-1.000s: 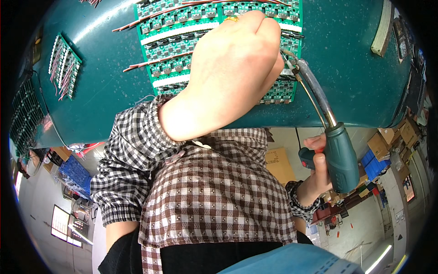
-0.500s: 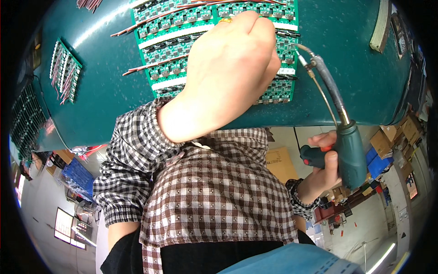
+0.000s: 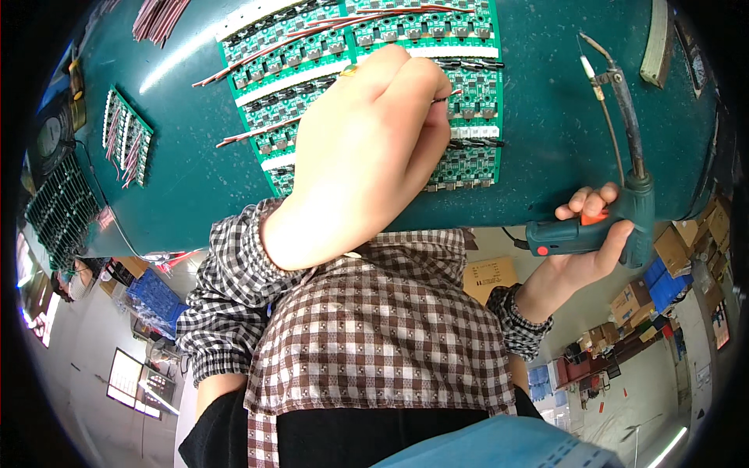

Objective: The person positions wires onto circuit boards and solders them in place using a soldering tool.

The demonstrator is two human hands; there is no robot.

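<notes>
My left hand (image 3: 363, 136) is closed over a panel of green circuit boards (image 3: 477, 105), fingers pinched. A short red-and-white wire (image 3: 456, 93) pokes out past its fingertips. Most of that wire is hidden by the hand. More thin red and white wires (image 3: 257, 132) lie across the boards, which carry rows of small components and white connectors. My right hand (image 3: 577, 261) grips a dark green soldering gun (image 3: 638, 214) by its handle, fingers at the orange trigger. Its bent tip and thin feed tube point up, to the right of the boards and apart from them.
The boards lie on a green tabletop (image 3: 546, 156). A small board with wires (image 3: 127, 139) and a bundle of wires (image 3: 158, 19) are at the left. A pale bar (image 3: 657, 43) lies at the far right. Cardboard boxes (image 3: 675, 253) stand beyond the near edge.
The soldering gun has moved up and right, its tip now away from the boards' right edge. My left hand has shifted slightly left, and the wire end now shows. The whole view has shifted slightly.
</notes>
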